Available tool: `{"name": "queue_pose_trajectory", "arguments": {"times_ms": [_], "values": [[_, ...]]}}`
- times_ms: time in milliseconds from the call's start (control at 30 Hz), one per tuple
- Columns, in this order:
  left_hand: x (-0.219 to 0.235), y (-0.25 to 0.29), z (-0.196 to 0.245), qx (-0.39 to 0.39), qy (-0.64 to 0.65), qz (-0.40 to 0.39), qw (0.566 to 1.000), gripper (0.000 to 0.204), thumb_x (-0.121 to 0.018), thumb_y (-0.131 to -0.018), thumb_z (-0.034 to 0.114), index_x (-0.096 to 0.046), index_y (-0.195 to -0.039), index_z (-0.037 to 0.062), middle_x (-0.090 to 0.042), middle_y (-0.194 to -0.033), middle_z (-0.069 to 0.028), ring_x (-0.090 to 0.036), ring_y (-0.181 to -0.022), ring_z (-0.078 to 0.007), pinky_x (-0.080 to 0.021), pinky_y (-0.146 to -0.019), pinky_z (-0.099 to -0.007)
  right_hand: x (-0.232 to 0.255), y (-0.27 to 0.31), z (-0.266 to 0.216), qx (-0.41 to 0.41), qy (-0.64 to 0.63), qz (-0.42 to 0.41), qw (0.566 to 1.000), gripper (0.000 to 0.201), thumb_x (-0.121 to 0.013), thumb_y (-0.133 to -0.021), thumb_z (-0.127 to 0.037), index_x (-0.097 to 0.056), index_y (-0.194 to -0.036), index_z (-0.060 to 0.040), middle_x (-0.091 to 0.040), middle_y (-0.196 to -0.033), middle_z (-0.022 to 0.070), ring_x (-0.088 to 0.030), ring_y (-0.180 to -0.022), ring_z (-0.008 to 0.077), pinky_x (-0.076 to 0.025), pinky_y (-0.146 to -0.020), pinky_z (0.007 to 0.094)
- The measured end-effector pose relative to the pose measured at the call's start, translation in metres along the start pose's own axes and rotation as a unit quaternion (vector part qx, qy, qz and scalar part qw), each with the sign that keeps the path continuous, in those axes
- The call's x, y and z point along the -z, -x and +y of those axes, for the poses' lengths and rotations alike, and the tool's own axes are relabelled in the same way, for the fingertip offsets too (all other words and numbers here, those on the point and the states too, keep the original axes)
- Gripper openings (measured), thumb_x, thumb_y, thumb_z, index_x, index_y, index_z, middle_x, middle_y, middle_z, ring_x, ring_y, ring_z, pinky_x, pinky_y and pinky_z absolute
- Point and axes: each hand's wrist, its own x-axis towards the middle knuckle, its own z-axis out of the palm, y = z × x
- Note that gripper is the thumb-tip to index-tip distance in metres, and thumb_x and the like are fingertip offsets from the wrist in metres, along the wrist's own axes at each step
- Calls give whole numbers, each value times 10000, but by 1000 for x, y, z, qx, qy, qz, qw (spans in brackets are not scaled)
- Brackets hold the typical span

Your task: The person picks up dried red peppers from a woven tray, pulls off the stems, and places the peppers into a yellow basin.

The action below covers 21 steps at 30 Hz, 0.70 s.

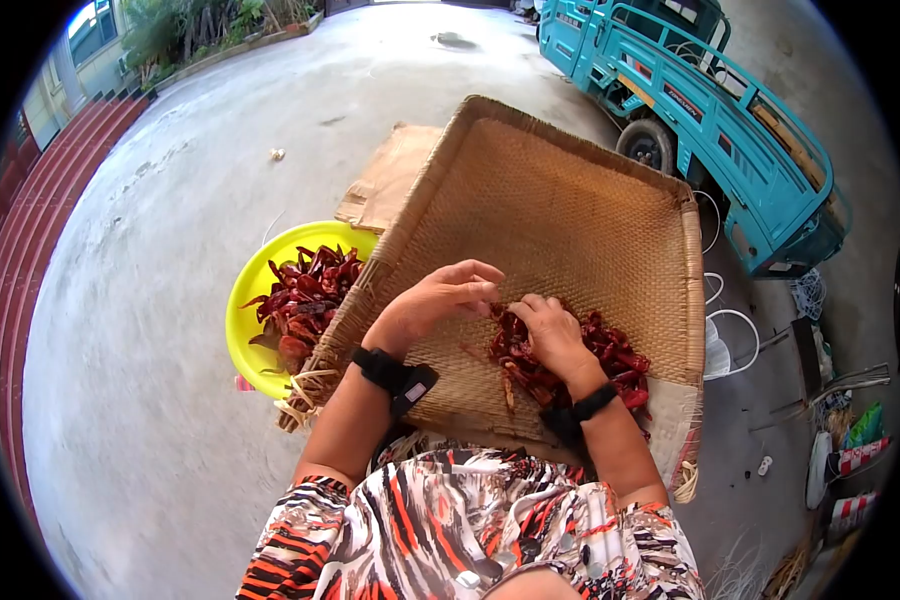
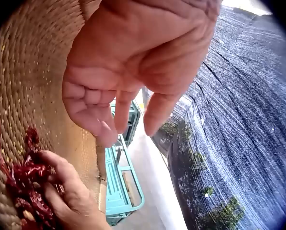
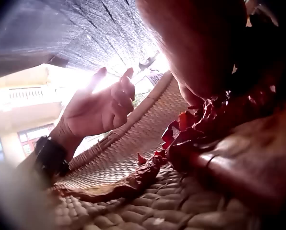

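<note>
Dried red peppers (image 1: 615,350) lie in a heap in a large woven basket (image 1: 570,190). My right hand (image 1: 555,335) is down on the heap; in the left wrist view its thumb and fingers (image 2: 61,167) curl round some peppers (image 2: 35,170). Over the basket, left of the heap, my left hand (image 1: 450,297) hangs raised with loosely bent fingers and holds nothing, as the left wrist view shows of that hand (image 2: 138,62). A yellow basin (image 1: 238,325) with more dried peppers (image 1: 305,300) stands against the basket's left side.
Flat cardboard (image 1: 395,180) lies behind the basin. A teal cargo vehicle (image 1: 710,120) is parked at the back right. Cords, a white container (image 1: 716,350) and striped red-and-white items (image 1: 860,457) lie right of the basket. Red steps (image 1: 50,230) run along the far left.
</note>
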Motion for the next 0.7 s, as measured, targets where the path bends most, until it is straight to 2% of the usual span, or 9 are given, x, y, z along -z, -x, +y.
{"name": "queue_pose_trajectory", "arguments": {"times_ms": [133,233,300,433,533,633,700], "values": [[2,-3,-10,32,23,36,999,327,-642,-944,228,-565,-1199,38,-617,-962,-25,-591,-829,-97,-501,-763,-257,8,-7,5,-8,23,-74,997,215,-618,-818,-56,-650,-1014,-135,-607,-1097,92,-614,-966,317,-530,-787,434],[7,-8,-15,31,22,72,997,332,-646,-943,239,-566,-1191,33,-605,-942,-16,-571,-814,-92,-480,-745,-245,27,-4,-6,-46,-93,6,995,142,-632,-860,-90,-646,-999,-112,-633,-1015,87,-646,-909,273,-541,-768,377],[9,-9,-20,18,-2,67,998,364,-659,-934,267,-564,-1192,28,-598,-933,-10,-555,-805,-90,-463,-729,-235,29,-8,-9,-113,-283,51,951,111,-618,-908,-127,-627,-1009,-82,-651,-957,79,-656,-859,226,-542,-758,331],[-5,-5,-13,4,-104,22,994,399,-685,-911,330,-588,-1142,20,-596,-928,-6,-542,-802,-81,-449,-703,-230,49,-9,-35,-196,-580,74,787,157,-571,-978,-172,-591,-1052,-35,-673,-911,64,-643,-807,132,-538,-738,260],[-9,-3,-10,11,-148,-37,988,383,-686,-907,370,-619,-1078,34,-603,-880,8,-548,-784,-74,-452,-691,-231,48,-7,-36,-219,-662,51,715,188,-550,-995,-188,-573,-1092,-30,-676,-962,66,-634,-814,111,-539,-735,252],[-6,-4,-12,17,-136,-76,988,362,-672,-918,366,-614,-1073,43,-612,-867,15,-561,-770,-75,-465,-691,-233,37,-7,-38,-212,-697,58,682,173,-557,-991,-193,-587,-1096,-59,-679,-957,50,-625,-804,91,-535,-731,242],[-8,-3,-13,-11,-113,-72,991,334,-658,-931,349,-610,-1061,45,-619,-877,12,-569,-771,-72,-473,-692,-234,37,-6,-39,-221,-709,57,667,167,-566,-987,-193,-595,-1093,-67,-675,-964,37,-620,-800,82,-527,-731,234]]}}
